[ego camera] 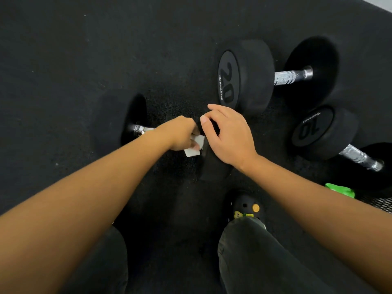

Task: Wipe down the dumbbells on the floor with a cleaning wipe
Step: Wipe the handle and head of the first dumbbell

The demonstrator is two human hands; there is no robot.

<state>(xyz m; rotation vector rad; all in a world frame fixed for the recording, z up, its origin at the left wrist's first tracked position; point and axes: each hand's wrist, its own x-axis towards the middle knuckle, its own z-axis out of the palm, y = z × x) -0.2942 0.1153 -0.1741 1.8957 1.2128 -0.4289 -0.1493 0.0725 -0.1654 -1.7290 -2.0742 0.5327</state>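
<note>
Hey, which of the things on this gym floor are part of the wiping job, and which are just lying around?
Part of the job: the white wipe; the near dumbbell being wiped; the dumbbell marked 20; the dumbbell marked 10.

Just lying about: the green object at the right; the black mesh beside it. The shoe is simply worn.

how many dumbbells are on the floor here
3. The black rubber dumbbell with a steel handle at centre; the black dumbbell marked 20 beyond it, upper right; the black dumbbell marked 10 at the right edge. Others may lie outside the frame.
</note>
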